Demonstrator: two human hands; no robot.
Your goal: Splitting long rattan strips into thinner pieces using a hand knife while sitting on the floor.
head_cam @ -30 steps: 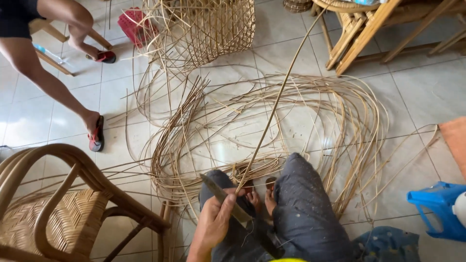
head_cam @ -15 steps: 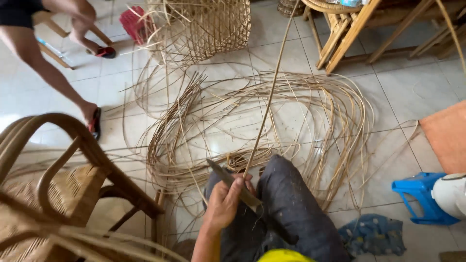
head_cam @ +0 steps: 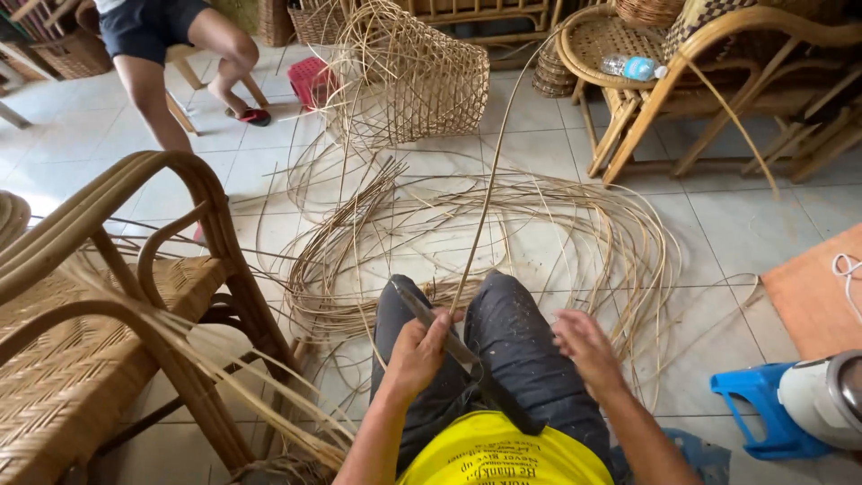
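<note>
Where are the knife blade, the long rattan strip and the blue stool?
knife blade [head_cam: 420, 308], head view, flat of the blade.
long rattan strip [head_cam: 489, 184], head view, mid-length.
blue stool [head_cam: 750, 409], head view, seat top.

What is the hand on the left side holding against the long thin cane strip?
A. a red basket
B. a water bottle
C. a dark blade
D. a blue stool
C: the left hand is closed around a dark blade laid across the lap, with the long cane strip running up from it; the right hand rests open on the knee.
</note>
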